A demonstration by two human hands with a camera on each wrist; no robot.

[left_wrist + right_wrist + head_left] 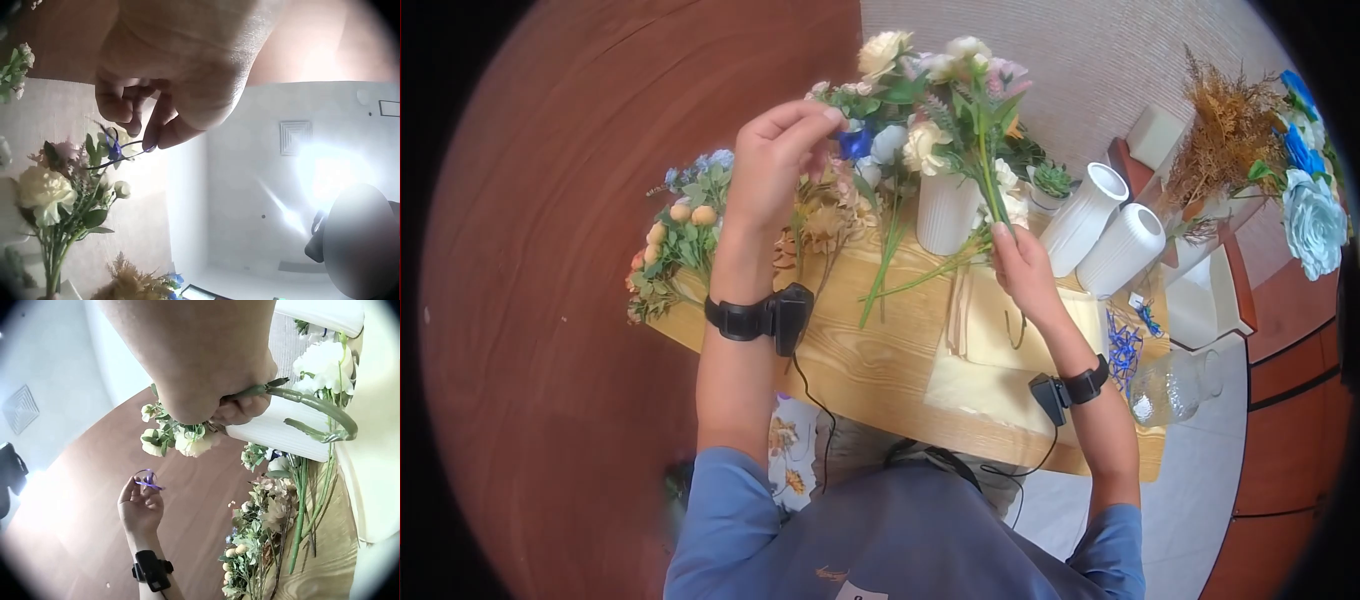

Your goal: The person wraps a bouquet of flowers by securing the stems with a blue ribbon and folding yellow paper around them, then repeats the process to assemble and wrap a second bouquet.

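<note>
My left hand [775,160] is raised at the upper left, its thumb and fingertip pinching a thin blue ribbon [114,151]. The ribbon is looped and twisted in the left wrist view. Lower and to the right, my right hand [1022,268] grips a bunch of artificial flowers by its green stems [990,185]. Cream blooms [47,192] and green leaves top this bunch. Below the right fist, a bent stem end [319,406] curls out. The ribbon is apart from the stems, left of the bunch in the head view.
A white ribbed vase [947,218] stands behind the bunch; two more white vases [1085,218] are to its right. Loose flowers [685,240] line the table's left. Folded cream sheets [990,385], blue ribbons [1123,350] and a glass vase [1170,388] lie at the right.
</note>
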